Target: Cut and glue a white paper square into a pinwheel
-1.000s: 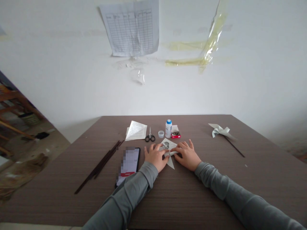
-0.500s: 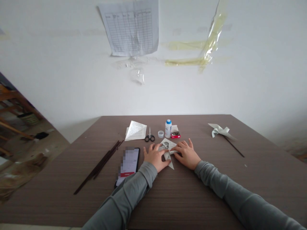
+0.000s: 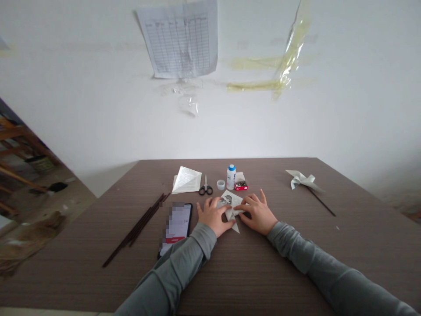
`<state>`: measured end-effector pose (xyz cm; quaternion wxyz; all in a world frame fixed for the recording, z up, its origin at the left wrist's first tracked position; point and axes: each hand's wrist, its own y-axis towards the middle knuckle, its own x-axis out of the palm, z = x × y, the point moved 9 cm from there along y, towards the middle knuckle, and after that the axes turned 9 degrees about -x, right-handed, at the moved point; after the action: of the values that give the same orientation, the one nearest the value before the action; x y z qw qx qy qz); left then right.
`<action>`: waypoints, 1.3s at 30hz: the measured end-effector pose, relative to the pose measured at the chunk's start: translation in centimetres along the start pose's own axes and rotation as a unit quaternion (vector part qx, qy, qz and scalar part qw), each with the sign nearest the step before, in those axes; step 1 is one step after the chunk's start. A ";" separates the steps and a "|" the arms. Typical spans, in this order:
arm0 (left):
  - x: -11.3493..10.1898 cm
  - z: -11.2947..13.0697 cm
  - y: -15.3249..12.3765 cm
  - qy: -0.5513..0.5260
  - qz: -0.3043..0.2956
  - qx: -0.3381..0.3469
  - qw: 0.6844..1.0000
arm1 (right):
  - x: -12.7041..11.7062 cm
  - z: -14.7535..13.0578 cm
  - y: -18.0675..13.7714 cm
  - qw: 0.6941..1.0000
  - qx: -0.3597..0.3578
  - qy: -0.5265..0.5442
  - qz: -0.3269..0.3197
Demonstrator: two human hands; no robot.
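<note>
A printed-paper pinwheel (image 3: 234, 199) lies on the table between my hands, its blades partly folded in toward the middle. My left hand (image 3: 212, 217) holds it down from the left, with index finger and thumb on the paper near the centre and the outer fingers spread. From the right, my right hand (image 3: 259, 215) grips a curled blade between thumb and fingers close to the centre. Fingers cover part of the middle, so I cannot tell how the blade tips meet. One pointed corner sticks out toward me below the fingers.
Behind my hands stand black-handled scissors (image 3: 205, 188), a small clear cup (image 3: 220, 184), a blue-capped white bottle (image 3: 231, 177) and a red box of small metal pieces (image 3: 241, 186). Folded paper (image 3: 187, 180), dark sticks (image 3: 140, 226) and a phone (image 3: 176, 226) lie left; a pinwheel on a stick (image 3: 301, 180) lies right.
Both hands keep almost the same hold on the paper pinwheel. The whole view has shifted very slightly; nothing was let go or picked up.
</note>
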<state>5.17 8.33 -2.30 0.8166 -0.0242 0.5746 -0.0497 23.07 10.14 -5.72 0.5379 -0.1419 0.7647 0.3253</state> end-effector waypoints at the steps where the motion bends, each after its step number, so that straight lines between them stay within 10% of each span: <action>1: 0.0 -0.1 0.1 -0.005 0.006 0.002 1.000 | -0.1 -0.1 0.0 1.000 0.003 -0.001 -0.001; 39: 0.1 0.5 -0.7 0.013 0.008 0.017 1.000 | 0.0 0.0 -0.1 0.999 0.014 0.006 0.037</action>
<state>5.60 7.62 -2.13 0.8096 -0.0047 0.5845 -0.0533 23.15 10.05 -5.79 0.5226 -0.1085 0.7772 0.3333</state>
